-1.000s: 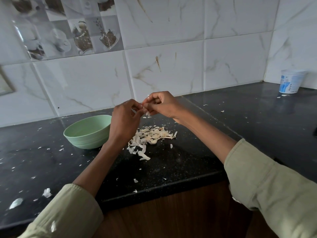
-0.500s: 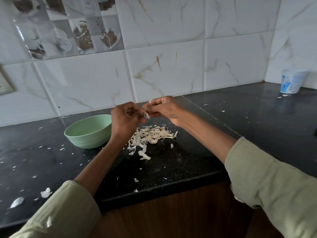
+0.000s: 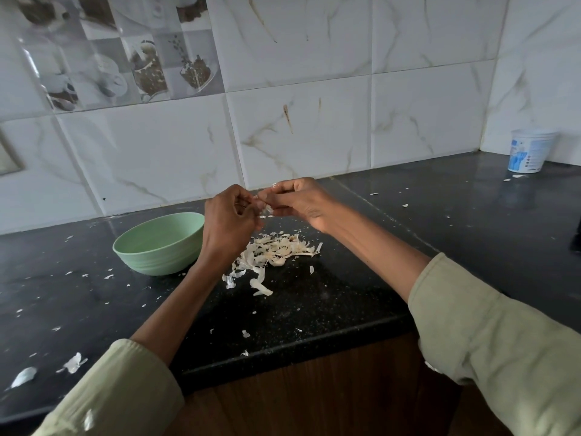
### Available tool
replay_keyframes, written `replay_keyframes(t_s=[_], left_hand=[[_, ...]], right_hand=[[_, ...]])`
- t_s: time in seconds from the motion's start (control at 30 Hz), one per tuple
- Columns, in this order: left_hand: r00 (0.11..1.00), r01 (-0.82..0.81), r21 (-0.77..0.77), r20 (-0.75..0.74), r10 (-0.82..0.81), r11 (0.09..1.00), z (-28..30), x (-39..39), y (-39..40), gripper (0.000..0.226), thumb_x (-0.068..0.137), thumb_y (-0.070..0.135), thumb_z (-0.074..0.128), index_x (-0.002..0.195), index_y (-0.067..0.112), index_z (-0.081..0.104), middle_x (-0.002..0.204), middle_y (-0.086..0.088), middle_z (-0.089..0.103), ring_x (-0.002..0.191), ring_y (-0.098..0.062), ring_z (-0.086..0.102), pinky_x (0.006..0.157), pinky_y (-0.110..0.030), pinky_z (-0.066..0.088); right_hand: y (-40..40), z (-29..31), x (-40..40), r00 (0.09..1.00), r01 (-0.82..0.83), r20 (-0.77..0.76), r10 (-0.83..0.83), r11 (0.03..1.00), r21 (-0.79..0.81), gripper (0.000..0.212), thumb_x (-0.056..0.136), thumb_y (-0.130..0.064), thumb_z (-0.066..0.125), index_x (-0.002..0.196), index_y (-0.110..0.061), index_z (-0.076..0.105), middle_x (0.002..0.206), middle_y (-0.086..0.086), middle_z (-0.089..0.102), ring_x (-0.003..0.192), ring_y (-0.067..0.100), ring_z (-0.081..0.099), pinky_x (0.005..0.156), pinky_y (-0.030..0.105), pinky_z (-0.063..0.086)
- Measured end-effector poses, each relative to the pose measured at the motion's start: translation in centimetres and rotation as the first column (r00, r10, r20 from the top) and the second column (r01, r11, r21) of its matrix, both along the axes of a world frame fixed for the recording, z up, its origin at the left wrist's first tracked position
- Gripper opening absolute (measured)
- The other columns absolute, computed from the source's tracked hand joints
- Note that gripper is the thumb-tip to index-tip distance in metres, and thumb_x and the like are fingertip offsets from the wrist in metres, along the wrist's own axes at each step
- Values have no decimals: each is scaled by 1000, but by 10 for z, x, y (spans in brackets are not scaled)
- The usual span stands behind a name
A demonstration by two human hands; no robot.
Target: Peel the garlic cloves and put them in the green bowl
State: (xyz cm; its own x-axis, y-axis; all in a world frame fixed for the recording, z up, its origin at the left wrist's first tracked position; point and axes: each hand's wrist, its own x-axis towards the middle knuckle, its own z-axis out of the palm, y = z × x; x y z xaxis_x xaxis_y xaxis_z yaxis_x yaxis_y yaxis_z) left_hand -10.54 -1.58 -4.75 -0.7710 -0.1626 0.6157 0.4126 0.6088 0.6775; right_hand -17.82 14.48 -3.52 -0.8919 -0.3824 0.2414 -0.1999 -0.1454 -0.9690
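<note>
The green bowl [image 3: 158, 243] stands on the dark counter [image 3: 345, 297], just left of the hands; its inside is mostly hidden by the near wall. Beside it the left hand [image 3: 228, 223] is raised above the counter, fingers curled in toward the thumb and pinching at the garlic clove [image 3: 265, 206] — a small pale thing held between both hands and largely covered by them. The right hand [image 3: 300, 201] meets it from the other side, fingertips closed on the same clove or its skin; which, I cannot tell. Below lies a pile of papery peels [image 3: 276, 251].

The clove is probably light, firm and a little slick once bare, its skin thin and brittle — so it is best gripped at the ends, with a nail lifting the skin from the root tip.
</note>
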Motion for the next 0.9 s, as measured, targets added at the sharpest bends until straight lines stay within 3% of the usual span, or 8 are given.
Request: replay_keyframes(t_s=[0.13, 0.37, 0.6, 0.67, 0.8, 0.9], left_hand=[[998, 57, 45, 35, -59, 997, 1, 1, -2, 8, 97, 12, 75, 98, 7, 68, 75, -5, 76, 62, -19, 76, 63, -38, 66], [994, 98, 55, 38, -100, 994, 2, 1, -3, 8, 96, 4, 73, 98, 6, 66, 77, -8, 75, 61, -23, 75, 56, -30, 61], [999, 36, -46, 0, -36, 998, -2, -1, -2, 14, 99, 1, 64, 91, 12, 63, 62, -4, 70, 55, -19, 70, 59, -43, 63], [999, 35, -53, -17, -36, 998, -3, -1, -2, 15, 99, -2, 61, 92, 11, 63, 61, -2, 68, 53, -16, 68, 58, -41, 63], [999, 46, -69, -24, -48, 997, -3, 1, 2, 11, 102, -1, 57, 97, 7, 63, 65, -5, 68, 51, -10, 64, 50, -22, 52], [998, 63, -23, -8, -63, 998, -3, -1, 4, 10, 104, 0, 52, 100, 4, 60, 72, -14, 69, 56, -17, 66, 52, -28, 57]], right_hand=[[3, 2, 2, 1000, -12, 9, 12, 1000, -3, 19, 81, -3, 82, 99, 1, 76, 94, 8, 78, 82, 15, 72, 73, 24, 63], [6, 5, 7, 999, -50, 7, 50, 999, 8, 8, 85, 2, 78, 91, -3, 75, 78, 1, 77, 71, 10, 70, 65, 19, 59], [0, 3, 7, 997, -73, 9, 73, 997, 0, 9, 84, -3, 80, 85, -8, 73, 85, 3, 77, 79, 13, 71, 72, 21, 60], [-2, 2, 6, 998, -67, 9, 67, 998, -2, 11, 84, -5, 82, 85, -8, 71, 90, 4, 77, 81, 12, 71, 72, 22, 59], [-3, 1, 4, 997, -69, 30, 69, 997, -27, 10, 84, -6, 81, 87, -8, 71, 95, 9, 77, 82, 14, 71, 72, 24, 61], [-4, 0, 4, 998, -55, 36, 58, 996, -73, 10, 86, -5, 79, 94, -4, 74, 93, 8, 77, 83, 16, 72, 78, 28, 64]])
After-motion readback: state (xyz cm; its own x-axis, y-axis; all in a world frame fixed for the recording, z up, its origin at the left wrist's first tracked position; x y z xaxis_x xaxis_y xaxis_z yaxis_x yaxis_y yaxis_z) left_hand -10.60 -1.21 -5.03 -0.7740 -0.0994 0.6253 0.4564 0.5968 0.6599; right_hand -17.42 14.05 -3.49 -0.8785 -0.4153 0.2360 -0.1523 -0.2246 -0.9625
